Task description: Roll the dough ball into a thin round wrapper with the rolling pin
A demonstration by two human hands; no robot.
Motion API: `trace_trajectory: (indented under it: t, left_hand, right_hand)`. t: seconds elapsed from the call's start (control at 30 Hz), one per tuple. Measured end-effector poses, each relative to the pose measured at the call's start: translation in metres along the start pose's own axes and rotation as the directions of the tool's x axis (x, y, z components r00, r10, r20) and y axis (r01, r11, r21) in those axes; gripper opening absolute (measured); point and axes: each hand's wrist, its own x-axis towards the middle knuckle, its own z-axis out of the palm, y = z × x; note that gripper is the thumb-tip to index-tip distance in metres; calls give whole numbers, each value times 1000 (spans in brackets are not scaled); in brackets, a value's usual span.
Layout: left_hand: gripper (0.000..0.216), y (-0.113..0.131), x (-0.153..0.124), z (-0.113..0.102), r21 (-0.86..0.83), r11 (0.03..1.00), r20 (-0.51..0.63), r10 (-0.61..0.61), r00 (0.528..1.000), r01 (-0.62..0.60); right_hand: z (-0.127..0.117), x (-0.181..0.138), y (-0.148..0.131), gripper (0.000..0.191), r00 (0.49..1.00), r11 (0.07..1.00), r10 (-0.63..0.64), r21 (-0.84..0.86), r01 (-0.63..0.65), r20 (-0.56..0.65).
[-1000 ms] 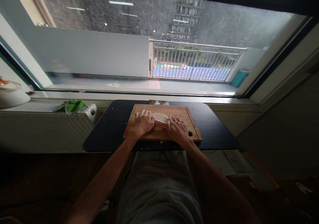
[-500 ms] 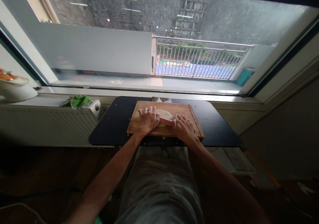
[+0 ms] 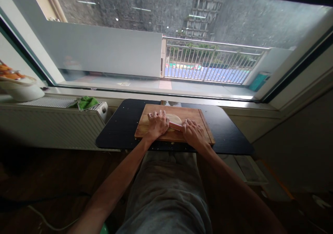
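A reddish rolling pin (image 3: 176, 126) lies crosswise over a flat, pale round of dough (image 3: 173, 118). My left hand (image 3: 159, 123) is closed around the pin's left end, and my right hand (image 3: 193, 131) grips its right end. Only the middle of the pin shows between them. Beneath is a wooden cutting board (image 3: 145, 131) with a groove down its right side. Part of the dough sticks out beyond the pin on the far side, and a little shows on the near side.
The board rests on a small black table (image 3: 231, 136) against the window. Left of it stands a radiator (image 3: 52, 123) with a green cloth (image 3: 87, 103) and a white pot (image 3: 23, 90) on top. Pale crumbs dot the table. A pale cord (image 3: 49, 223) lies on the floor.
The whole view has shifted slightly, so the table and board sit a little further right. Both hands keep their hold on the rolling pin over the dough, in nearly the same place.
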Motion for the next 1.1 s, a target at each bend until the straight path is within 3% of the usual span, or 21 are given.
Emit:
trace_trajectory:
  t: [0.23, 0.33, 0.47, 0.63, 0.83, 0.97, 1.1]
  left_hand:
    - [57, -9, 2, 3, 19, 999, 32, 43, 999, -43]
    - [58, -12, 8, 5, 28, 998, 36, 49, 998, -50]
    - [56, -15, 23, 7, 39, 996, 41, 80, 996, -81]
    - [57, -21, 43, 11, 61, 993, 23, 96, 995, -97]
    - [51, -22, 67, 8, 90, 992, 103, 80, 991, -90]
    - [40, -27, 81, 3, 80, 997, 51, 14, 999, -18]
    - [37, -39, 85, 2, 87, 996, 87, -43, 995, 35]
  right_hand:
    - [9, -2, 6, 54, 985, 989, -129, 60, 137, -117]
    - [12, 4, 8, 50, 986, 994, -94, 39, 100, -137]
    - [10, 26, 16, 45, 991, 999, -33, -19, 30, -133]
    - [11, 64, 32, 38, 993, 994, -104, -50, 101, -61]
    - [14, 94, 37, 40, 999, 1000, 25, -10, -25, -29]
    - [12, 110, 37, 41, 993, 995, 90, 51, -86, -81]
    - [7, 123, 37, 43, 989, 981, 149, 120, -150, 16]
